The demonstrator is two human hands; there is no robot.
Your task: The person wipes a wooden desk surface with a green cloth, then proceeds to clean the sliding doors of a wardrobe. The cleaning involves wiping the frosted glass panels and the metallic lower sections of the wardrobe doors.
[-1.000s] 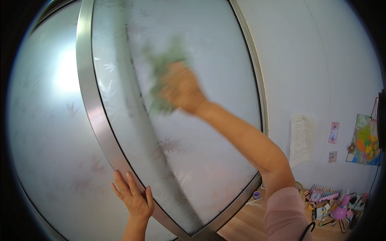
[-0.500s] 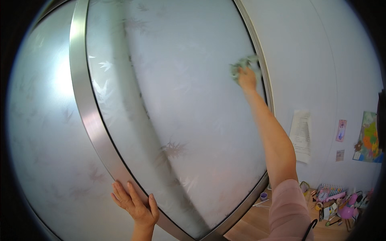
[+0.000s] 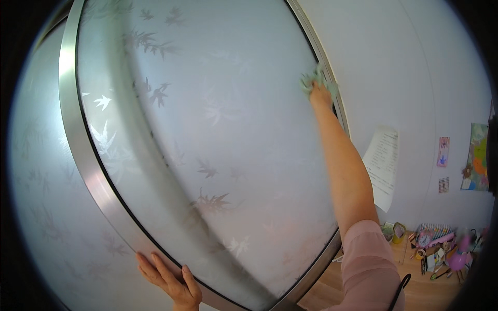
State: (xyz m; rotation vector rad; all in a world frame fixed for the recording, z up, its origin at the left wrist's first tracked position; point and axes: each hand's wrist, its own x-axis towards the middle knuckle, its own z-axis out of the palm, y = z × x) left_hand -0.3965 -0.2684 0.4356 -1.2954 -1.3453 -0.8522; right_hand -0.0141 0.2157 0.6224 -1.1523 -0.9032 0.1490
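Note:
A frosted glass panel (image 3: pixel 259 129) with a leaf pattern fills most of the view, set in a metal frame (image 3: pixel 85 166). My right arm reaches far up and right, and my right hand (image 3: pixel 320 96) is closed on a light green cloth (image 3: pixel 313 80). The cloth is pressed against the glass at its right edge, beside the frame. Lower down, my left hand (image 3: pixel 174 286) rests with fingers spread on the metal upright between this panel and the frosted panel at left (image 3: pixel 41 207).
To the right is a pale wall with a hanging sheet of paper (image 3: pixel 383 166), a small card (image 3: pixel 442 152) and a colourful picture (image 3: pixel 476 158). Below it a wooden desk (image 3: pixel 324 290) carries a pink clock (image 3: pixel 425 238), a pink lamp (image 3: pixel 459 259) and several small items.
The view has shifted, so the frame's upright sits farther left. The cloth in my right hand has moved slightly upward along the glass edge. My left hand stays on the upright.

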